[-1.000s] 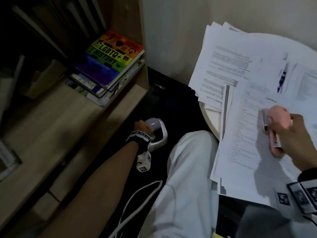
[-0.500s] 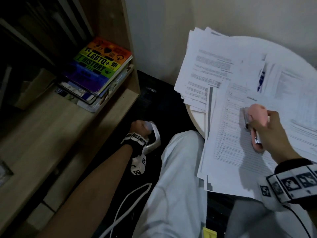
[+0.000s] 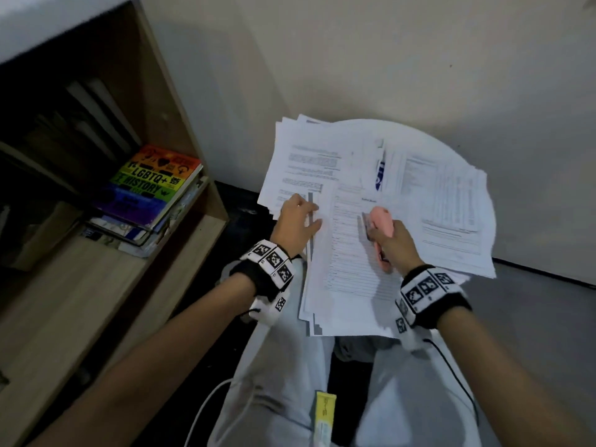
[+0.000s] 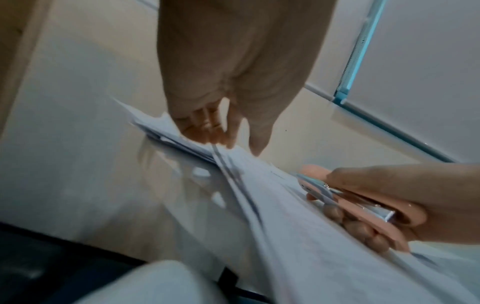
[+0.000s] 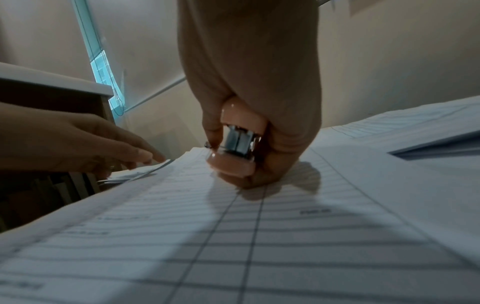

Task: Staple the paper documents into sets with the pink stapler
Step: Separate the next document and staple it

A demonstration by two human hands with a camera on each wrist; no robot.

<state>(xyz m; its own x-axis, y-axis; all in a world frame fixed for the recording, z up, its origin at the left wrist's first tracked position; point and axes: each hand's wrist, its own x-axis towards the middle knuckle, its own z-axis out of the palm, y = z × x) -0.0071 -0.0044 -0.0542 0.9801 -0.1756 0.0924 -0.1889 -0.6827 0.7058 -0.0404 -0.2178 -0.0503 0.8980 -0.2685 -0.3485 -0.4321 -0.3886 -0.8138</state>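
Printed paper documents [image 3: 348, 269] lie in loose overlapping stacks on a small round white table [image 3: 419, 130], and the nearest stack hangs over my lap. My right hand [image 3: 392, 243] grips the pink stapler [image 3: 382, 219] and rests it on the top sheet, metal nose pointing away from me. The right wrist view shows the stapler [image 5: 231, 164] from behind, wrapped by the fingers. My left hand [image 3: 296, 221] lies at the left edge of the stack with straight fingers touching the sheet edges [image 4: 223, 156]. The stapler [image 4: 363, 207] shows at the right of the left wrist view.
A wooden bookshelf [image 3: 96, 269] stands at the left with a rainbow-covered book [image 3: 151, 185] on a pile. A blue-marked item [image 3: 380, 172] lies on the far papers. The wall is just behind the table. A yellow item [image 3: 324, 417] and a white cable [image 3: 206, 404] are on my lap.
My left hand rose from a white object on the floor by the shelf to the left edge of the papers. The right hand kept the stapler on the top sheet.
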